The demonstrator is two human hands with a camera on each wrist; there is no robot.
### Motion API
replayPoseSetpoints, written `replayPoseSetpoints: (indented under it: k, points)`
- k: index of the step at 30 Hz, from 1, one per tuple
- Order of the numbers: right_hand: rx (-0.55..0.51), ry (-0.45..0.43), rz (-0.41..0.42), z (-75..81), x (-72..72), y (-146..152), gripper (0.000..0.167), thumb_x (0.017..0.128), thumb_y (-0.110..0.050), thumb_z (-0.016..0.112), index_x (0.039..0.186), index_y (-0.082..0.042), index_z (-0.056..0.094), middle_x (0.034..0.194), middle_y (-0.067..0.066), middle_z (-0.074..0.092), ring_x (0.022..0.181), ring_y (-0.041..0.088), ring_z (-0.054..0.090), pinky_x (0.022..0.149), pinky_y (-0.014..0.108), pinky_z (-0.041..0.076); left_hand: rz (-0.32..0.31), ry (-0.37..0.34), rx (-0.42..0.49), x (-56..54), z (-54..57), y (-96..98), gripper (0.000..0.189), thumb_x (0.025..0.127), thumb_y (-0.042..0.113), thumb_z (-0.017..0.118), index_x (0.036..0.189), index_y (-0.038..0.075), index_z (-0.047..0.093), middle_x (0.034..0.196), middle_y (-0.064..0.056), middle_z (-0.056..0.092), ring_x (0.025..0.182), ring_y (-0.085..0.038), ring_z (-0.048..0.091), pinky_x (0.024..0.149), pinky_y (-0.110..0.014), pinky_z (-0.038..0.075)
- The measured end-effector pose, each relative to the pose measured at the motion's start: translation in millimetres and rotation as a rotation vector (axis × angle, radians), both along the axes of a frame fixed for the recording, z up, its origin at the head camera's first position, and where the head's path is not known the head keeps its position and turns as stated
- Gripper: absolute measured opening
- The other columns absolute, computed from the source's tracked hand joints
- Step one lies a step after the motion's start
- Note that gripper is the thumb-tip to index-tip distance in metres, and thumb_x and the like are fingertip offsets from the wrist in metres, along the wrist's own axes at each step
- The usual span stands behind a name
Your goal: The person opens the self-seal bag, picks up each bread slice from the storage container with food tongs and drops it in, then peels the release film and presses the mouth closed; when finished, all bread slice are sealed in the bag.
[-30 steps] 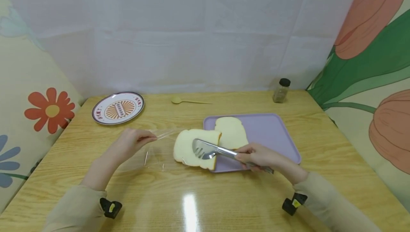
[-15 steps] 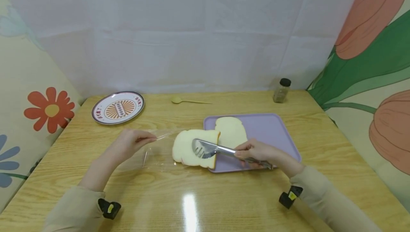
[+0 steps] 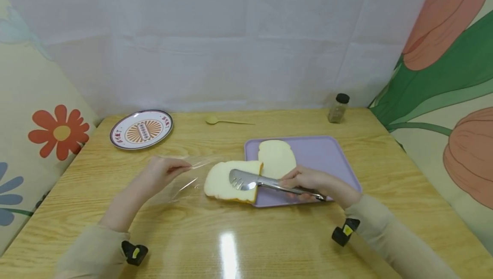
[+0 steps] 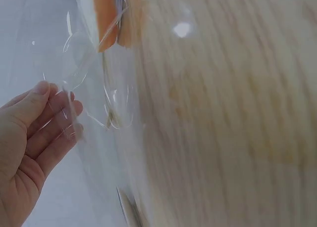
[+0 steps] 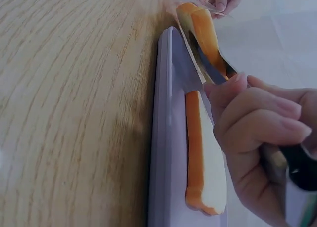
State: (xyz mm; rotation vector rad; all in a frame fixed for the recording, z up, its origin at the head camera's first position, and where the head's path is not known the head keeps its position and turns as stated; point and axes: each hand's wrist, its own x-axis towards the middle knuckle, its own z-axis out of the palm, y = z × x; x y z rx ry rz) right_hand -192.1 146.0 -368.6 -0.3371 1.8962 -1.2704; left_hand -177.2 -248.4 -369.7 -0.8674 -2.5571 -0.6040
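My left hand [image 3: 161, 175] pinches the edge of a clear plastic bag [image 3: 186, 190] between thumb and fingers; the left wrist view shows the thin film [image 4: 74, 64] across the fingertips. In my right hand [image 3: 313, 183] are metal tongs [image 3: 265, 181], gripped around the handles. A bread slice [image 3: 217, 180] with a brown crust is clamped between the tong heads, one slotted head on top. Its left part reaches into the bag's mouth, while its right end overlaps the tray's left edge in the head view. A second bread slice [image 3: 275, 157] lies on the purple tray [image 3: 325, 159], partly behind the tongs.
A round patterned plate [image 3: 142, 130] stands at the back left. Behind the bag lies a yellow spoon [image 3: 212, 120]. At the back right is a small black-capped jar [image 3: 338, 108]. A white cloth [image 3: 231, 48] hangs along the table's rear edge.
The clamped bread slice has shifted slightly left, further into the bag, and tilted so its near crust shows more. My right hand moved left with the tongs; the left hand barely moved.
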Motion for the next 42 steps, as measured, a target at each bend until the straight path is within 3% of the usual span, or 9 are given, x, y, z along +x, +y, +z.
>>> replayPoseSetpoints:
  k: [5, 9, 15, 23, 29, 34, 37, 42]
  points:
    - [-0.039, -0.095, -0.013, -1.0, -1.4, -3.4, 0.032, 0.095, -0.02, 0.05, 0.111, 0.008, 0.058, 0.06, -0.001, 0.052, 0.037, 0.005, 0.034, 0.032, 0.017, 0.028, -0.026, 0.022, 0.019, 1.7, -1.8, 1.5, 0.011, 0.075, -0.002, 0.074, 0.083, 0.006, 0.074, 0.079, -0.005, 0.074, 0.066, -0.014, 0.068, 0.057, -0.025, 0.056]
    - [-0.05, -0.126, -0.018, -1.5, -3.8, -6.2, 0.033, 0.095, -0.018, 0.048, 0.114, 0.008, 0.055, 0.06, -0.001, 0.052, 0.038, 0.004, 0.035, 0.032, 0.016, 0.027, -0.032, 0.019, 0.027, 3.4, -1.6, 1.5, 0.013, 0.074, -0.003, 0.074, 0.085, 0.004, 0.075, 0.08, -0.007, 0.074, 0.068, -0.017, 0.069, 0.059, -0.027, 0.057]
    - [-0.026, -0.127, -0.003, -2.8, -6.5, -10.5, 0.032, 0.095, -0.019, 0.05, 0.112, 0.007, 0.056, 0.061, 0.0, 0.052, 0.038, 0.005, 0.034, 0.033, 0.017, 0.027, -0.023, 0.038, 0.044, 3.3, -1.7, 2.0, 0.014, 0.074, -0.006, 0.072, 0.086, 0.002, 0.074, 0.082, -0.009, 0.074, 0.072, -0.022, 0.07, 0.063, -0.032, 0.058]
    - [-0.056, -0.107, 0.047, -6.4, -9.9, -20.6, 0.032, 0.096, -0.018, 0.049, 0.109, 0.01, 0.056, 0.061, 0.0, 0.051, 0.037, 0.005, 0.033, 0.033, 0.017, 0.028, -0.032, 0.062, 0.063, 3.9, -3.1, 4.4, 0.015, 0.072, -0.004, 0.075, 0.084, 0.005, 0.075, 0.082, -0.006, 0.074, 0.071, -0.019, 0.07, 0.063, -0.023, 0.057]
    - [-0.056, -0.095, 0.061, -4.3, -11.8, -28.2, 0.031, 0.096, -0.017, 0.048, 0.111, 0.009, 0.057, 0.062, 0.0, 0.052, 0.038, 0.005, 0.033, 0.035, 0.017, 0.028, -0.049, 0.049, 0.06, 4.3, -4.3, 6.4, 0.014, 0.073, -0.003, 0.075, 0.083, 0.006, 0.075, 0.081, -0.005, 0.074, 0.072, -0.018, 0.07, 0.064, -0.028, 0.058]
    - [-0.033, -0.098, 0.04, -3.7, -11.7, -32.1, 0.03, 0.096, -0.016, 0.049, 0.112, 0.007, 0.058, 0.062, 0.001, 0.052, 0.038, 0.006, 0.033, 0.035, 0.018, 0.028, -0.063, 0.056, 0.083, 4.8, -6.4, 7.0, 0.016, 0.072, -0.006, 0.075, 0.083, 0.006, 0.075, 0.08, -0.006, 0.074, 0.07, -0.017, 0.069, 0.065, -0.014, 0.054]
    - [-0.025, -0.108, 0.026, -4.4, -12.1, -32.6, 0.028, 0.096, -0.016, 0.049, 0.111, 0.007, 0.059, 0.061, 0.001, 0.052, 0.038, 0.006, 0.033, 0.034, 0.018, 0.028, -0.051, 0.023, 0.105, 5.1, -7.7, 5.0, 0.016, 0.073, -0.006, 0.074, 0.085, 0.005, 0.074, 0.082, -0.006, 0.074, 0.073, -0.017, 0.069, 0.067, -0.012, 0.053]
    - [-0.031, -0.101, 0.037, -6.5, -13.2, -32.6, 0.026, 0.097, -0.015, 0.048, 0.105, 0.008, 0.057, 0.061, 0.001, 0.052, 0.037, 0.006, 0.033, 0.034, 0.018, 0.029, -0.002, -0.046, 0.119, 5.1, -8.7, 1.6, 0.014, 0.077, -0.004, 0.071, 0.087, 0.005, 0.074, 0.085, -0.007, 0.074, 0.077, -0.016, 0.069, 0.067, -0.021, 0.057]
